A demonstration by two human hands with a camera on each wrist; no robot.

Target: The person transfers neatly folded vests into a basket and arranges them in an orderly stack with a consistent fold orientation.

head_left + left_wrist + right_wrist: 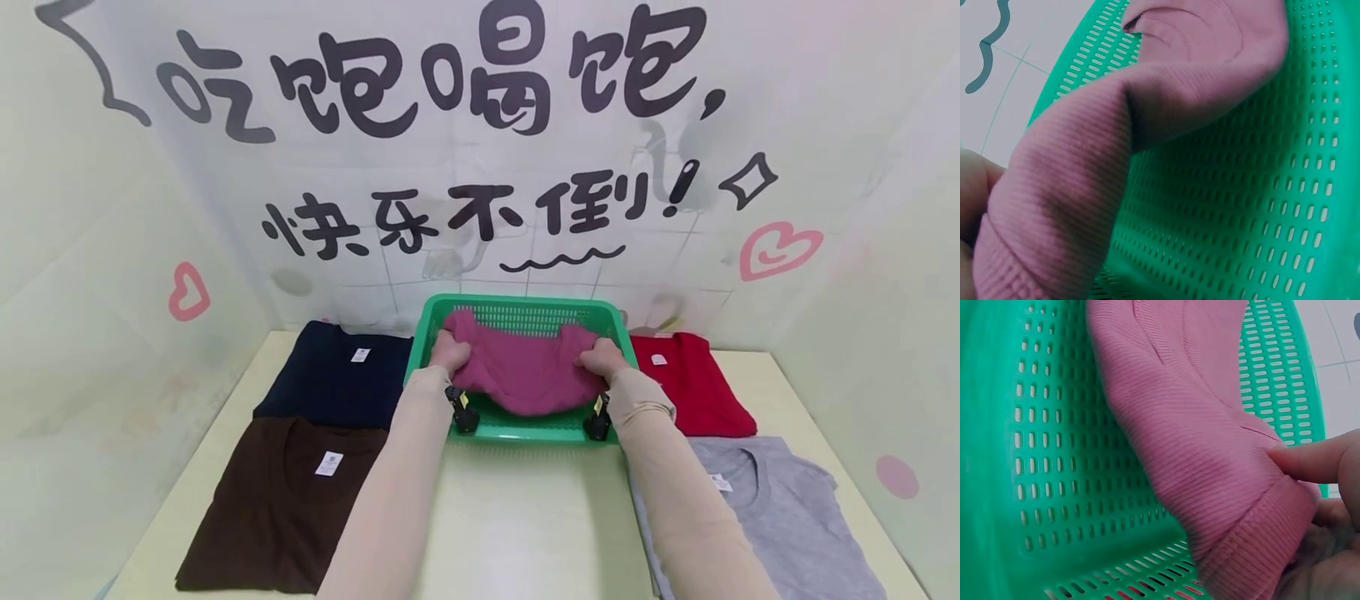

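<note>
A mauve-pink ribbed knit garment sags between both hands over a green plastic basket. My left hand grips its left end, and in the left wrist view only part of that hand shows beside the twisted cloth. At the opposite end my right hand pinches the fabric. The right wrist view shows the thumb pressed on top near a folded, ribbed band, with other fingers beneath. Slotted basket walls surround the hanging cloth.
Left of the basket lie a folded navy shirt and, nearer, a brown one. Right of it are a red shirt and a grey one. A light table supports everything, with a printed wall sheet behind.
</note>
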